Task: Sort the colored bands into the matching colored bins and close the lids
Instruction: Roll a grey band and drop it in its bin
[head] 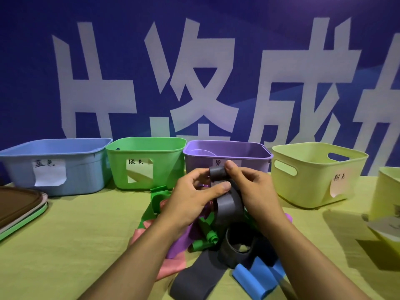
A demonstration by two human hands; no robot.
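Both my hands hold a dark grey band [227, 204] lifted above the pile, in front of the purple bin [227, 153]. My left hand [194, 198] pinches its rolled upper end with thumb and fingers. My right hand [253, 189] pinches the same roll from the right. The band's lower loop hangs between my wrists. Below lies a tangle of bands: green [155, 202], pink [171, 267], purple [179, 243], blue [251, 278] and more dark grey [194, 278]. A blue bin [71, 146] and a green bin [147, 146] stand open at the back left.
A yellow-green bin [318, 154] with handle cut-outs stands at the back right, and another pale yellow container [387, 191] sits at the right edge. Stacked lids [19, 208], brown on top, lie at the left. A yellow-green cloth [75, 245] covers the table.
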